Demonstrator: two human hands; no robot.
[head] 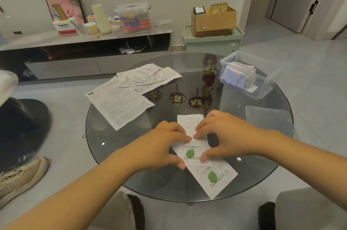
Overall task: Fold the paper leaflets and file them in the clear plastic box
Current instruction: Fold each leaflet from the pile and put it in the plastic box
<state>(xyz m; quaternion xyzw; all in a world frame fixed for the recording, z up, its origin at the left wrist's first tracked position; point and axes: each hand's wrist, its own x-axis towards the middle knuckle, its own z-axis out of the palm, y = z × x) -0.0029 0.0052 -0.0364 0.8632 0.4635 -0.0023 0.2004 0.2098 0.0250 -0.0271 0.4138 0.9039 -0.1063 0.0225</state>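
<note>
Two hands working a green-leaf leaflet on a round glass table, clear box waiting at the far right

The clear plastic box [249,76] stands open near the table's far right edge with several folded papers [238,73] upright inside it; its clear lid [269,118] lies flat just nearer, apart from it. The left hand [159,147] and right hand [225,135] both press on a leaflet [191,147] at the near middle of the glass table [105,135], fingers bent, index fingertips almost meeting on the paper, thumbs holding down its near part by the green leaf print. A second leaf-print leaflet [214,177] lies partly under it. A loose pile of unfolded leaflets [129,90] sits at the far left
</note>
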